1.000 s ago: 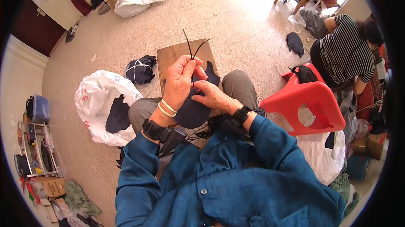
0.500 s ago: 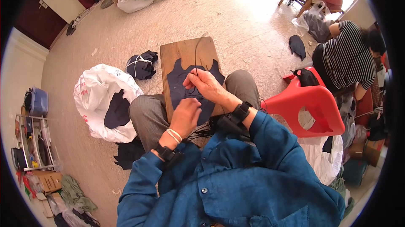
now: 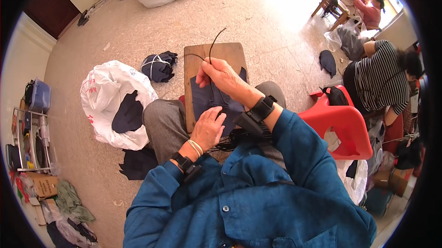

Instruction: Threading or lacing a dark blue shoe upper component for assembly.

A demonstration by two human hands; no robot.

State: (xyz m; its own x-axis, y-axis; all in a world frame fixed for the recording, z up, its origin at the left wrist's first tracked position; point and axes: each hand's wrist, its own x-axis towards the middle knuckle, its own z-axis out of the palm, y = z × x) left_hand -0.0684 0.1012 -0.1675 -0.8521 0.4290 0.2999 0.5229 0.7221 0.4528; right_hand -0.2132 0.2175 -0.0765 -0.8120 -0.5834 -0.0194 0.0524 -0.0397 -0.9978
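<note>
A dark navy cut piece of sheet material (image 3: 202, 98) lies on a wooden board (image 3: 228, 52) across my lap. Above its upper part, my right hand (image 3: 223, 78) pinches a thin black cord (image 3: 213, 43) between thumb and fingers. Two ends of the cord stick up past the hand, and a length runs down toward the piece. Resting on the lower part of the piece is my left hand (image 3: 209, 128), palm down with its fingers stretched out. A bundle of black cords (image 3: 237, 137) lies at the board's near edge, partly hidden by my right wrist.
Left of my knee stands a white sack (image 3: 99, 91) with a dark piece in it, near a tied bundle of dark pieces (image 3: 159, 67). A red plastic stool (image 3: 357, 133) is at my right. Beyond it sits a person in a striped top (image 3: 380, 70); another sits farther back.
My right hand has lifted slightly, drawing the cord up so a second end shows. My left hand's fingers have spread onto the piece. The view has shifted a little.
</note>
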